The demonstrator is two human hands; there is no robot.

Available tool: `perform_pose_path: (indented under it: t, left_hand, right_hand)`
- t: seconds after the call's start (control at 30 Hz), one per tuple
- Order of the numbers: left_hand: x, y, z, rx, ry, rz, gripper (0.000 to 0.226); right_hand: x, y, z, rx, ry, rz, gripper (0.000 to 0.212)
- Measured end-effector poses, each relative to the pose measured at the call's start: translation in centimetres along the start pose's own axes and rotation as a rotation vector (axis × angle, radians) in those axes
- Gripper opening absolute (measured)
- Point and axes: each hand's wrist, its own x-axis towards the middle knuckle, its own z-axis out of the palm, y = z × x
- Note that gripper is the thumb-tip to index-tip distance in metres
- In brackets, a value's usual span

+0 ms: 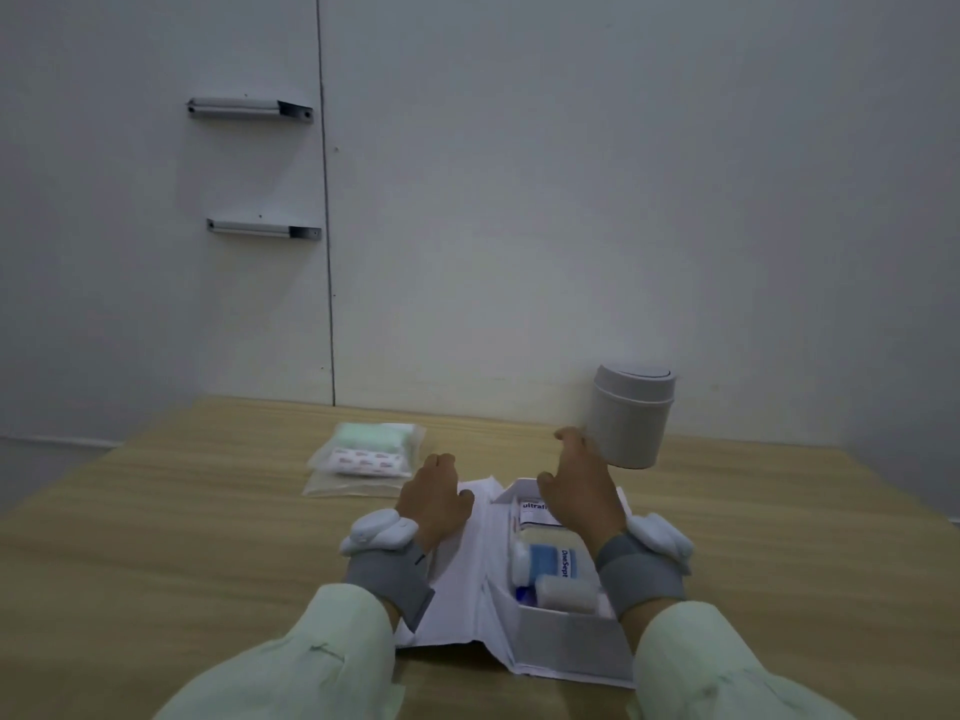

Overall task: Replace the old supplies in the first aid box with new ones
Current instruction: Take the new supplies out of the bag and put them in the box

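A white first aid box point(566, 644) lies open on the wooden table, its lid point(462, 579) folded flat to the left. Inside are a white packet with dark lettering point(535, 511), a beige pad point(550, 540), a blue and white bottle point(545, 563) and a white roll point(566, 597). My left hand point(434, 498) rests on the lid, fingers curled, holding nothing. My right hand point(579, 491) hovers over the far end of the box with fingers spread and empty. A clear bag of new supplies point(369, 457) lies beyond the lid.
A small grey bin with a swing lid point(631, 415) stands at the back right of the table point(182, 522), just beyond my right hand. A white wall with two metal brackets point(249, 107) rises behind the table.
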Motion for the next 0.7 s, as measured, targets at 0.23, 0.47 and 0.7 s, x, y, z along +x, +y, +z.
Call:
perform_pose_path:
  t: [0.23,0.47,0.7]
  left_hand:
    - [0.2,-3.5,-1.7,-0.01,0.06,-0.04,0.044]
    - [1.3,-6.9,-3.3,-0.048,0.108,-0.064,0.043]
    - [2.9,-9.9,-4.6,-0.081,0.161,-0.097,0.048]
  right_hand:
    - [0.9,-5.3,2.9,0.078,-0.058,-0.049,0.051]
    - [2.2,-9.1,6.3,0.12,-0.132,-0.089,0.05]
    - [3.9,-10.6,9.7,0.204,-0.24,0.005,0.054]
